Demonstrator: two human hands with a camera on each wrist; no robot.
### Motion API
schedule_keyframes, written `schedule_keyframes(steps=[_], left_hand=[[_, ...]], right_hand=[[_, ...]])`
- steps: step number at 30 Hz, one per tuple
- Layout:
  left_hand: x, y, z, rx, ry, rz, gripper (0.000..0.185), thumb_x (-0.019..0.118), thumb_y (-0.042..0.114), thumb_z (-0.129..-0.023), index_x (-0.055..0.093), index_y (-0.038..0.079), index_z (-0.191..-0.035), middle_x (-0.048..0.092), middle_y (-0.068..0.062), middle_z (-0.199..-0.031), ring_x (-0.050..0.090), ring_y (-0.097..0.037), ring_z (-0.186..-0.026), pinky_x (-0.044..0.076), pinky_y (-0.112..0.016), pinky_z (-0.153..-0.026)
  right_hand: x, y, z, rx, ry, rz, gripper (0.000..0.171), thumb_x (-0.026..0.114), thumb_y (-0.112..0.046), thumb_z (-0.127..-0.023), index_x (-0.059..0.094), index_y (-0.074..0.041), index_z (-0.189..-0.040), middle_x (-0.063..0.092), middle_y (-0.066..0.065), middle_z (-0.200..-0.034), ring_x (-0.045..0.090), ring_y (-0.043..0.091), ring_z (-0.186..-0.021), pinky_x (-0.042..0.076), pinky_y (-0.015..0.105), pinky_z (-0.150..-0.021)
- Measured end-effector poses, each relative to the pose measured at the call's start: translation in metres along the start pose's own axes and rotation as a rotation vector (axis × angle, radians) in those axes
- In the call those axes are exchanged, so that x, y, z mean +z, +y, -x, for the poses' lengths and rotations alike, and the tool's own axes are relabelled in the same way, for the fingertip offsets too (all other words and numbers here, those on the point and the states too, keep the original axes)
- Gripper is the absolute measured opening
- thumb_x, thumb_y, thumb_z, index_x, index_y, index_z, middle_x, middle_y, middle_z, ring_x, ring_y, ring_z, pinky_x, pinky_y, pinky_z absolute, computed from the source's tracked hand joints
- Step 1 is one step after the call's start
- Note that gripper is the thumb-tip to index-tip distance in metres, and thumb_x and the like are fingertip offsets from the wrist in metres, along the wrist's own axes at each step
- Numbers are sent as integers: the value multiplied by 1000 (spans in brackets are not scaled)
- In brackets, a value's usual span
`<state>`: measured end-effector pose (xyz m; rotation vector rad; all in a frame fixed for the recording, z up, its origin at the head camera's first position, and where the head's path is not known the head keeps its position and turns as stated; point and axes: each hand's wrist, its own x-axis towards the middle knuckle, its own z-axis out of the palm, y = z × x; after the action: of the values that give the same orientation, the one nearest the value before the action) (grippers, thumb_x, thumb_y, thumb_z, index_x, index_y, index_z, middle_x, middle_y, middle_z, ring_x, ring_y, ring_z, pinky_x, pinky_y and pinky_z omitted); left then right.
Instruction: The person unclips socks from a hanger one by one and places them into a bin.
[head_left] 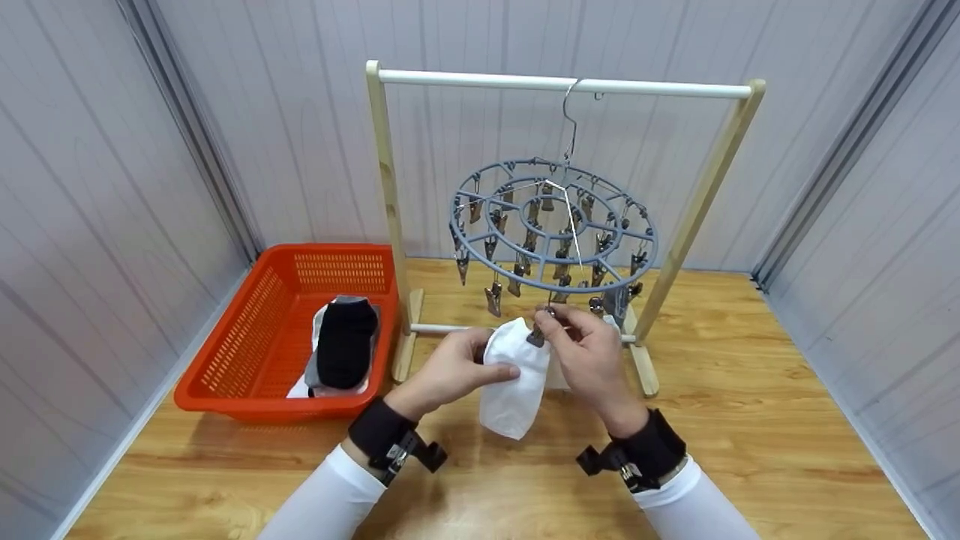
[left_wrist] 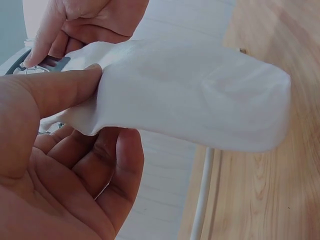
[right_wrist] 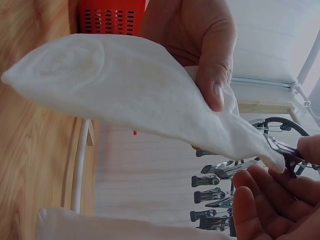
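Note:
A white sock (head_left: 514,409) hangs toe down between both hands. My left hand (head_left: 450,371) pinches it near the cuff, thumb across the front and fingers behind, as the left wrist view of the sock (left_wrist: 195,95) shows. With thumb and fingers my right hand (head_left: 594,364) grips a metal clip (head_left: 535,337) on the near rim of the round grey drying hanger (head_left: 480,259). In the right wrist view the jaws of that clip (right_wrist: 280,147) lie over the cuff's edge. Many more clips dangle from the hanger.
The hanger hooks over the white bar (head_left: 480,79) of a wooden-legged rack. An orange basket (head_left: 225,375) at left holds several socks, a black sock (head_left: 346,345) on top. Behind my right hand hangs a grey piece of fabric (head_left: 616,300). Walls stand on three sides.

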<state>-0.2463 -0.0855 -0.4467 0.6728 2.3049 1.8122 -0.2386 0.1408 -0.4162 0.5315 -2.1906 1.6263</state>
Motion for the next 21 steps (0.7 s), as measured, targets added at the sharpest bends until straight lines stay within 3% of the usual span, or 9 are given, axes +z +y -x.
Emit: schedule_keyframes(steps=[8, 13, 21], left_hand=[[-2, -2, -1, 11, -17, 3, 33, 89, 14, -96, 76, -2, -121, 80, -7, -103, 75, -17, -90, 62, -31, -79], [-2, -1, -1, 3, -20, -2, 31, 89, 15, -96, 76, -1, -120, 80, -5, -102, 75, -16, -89, 62, -30, -78], [-3, -1, -1, -10, -21, -4, 29, 88, 16, -96, 77, -1, -118, 80, -7, -99, 74, -15, -87, 61, -28, -77]], right_hand=[[-4, 0, 1, -19, 28, 88, 22, 80, -25, -106, 87, -11, -121, 83, 4, -113, 76, 18, -95, 60, 27, -79], [-6, 0, 2, -39, 27, 109, 23, 84, -29, -103, 87, -14, -120, 83, 1, -118, 78, 17, -106, 62, 26, -84], [-7, 0, 1, -83, 29, 115, 20, 84, -25, -102, 88, -15, -120, 83, 0, -117, 78, 16, -107, 61, 26, -89]])
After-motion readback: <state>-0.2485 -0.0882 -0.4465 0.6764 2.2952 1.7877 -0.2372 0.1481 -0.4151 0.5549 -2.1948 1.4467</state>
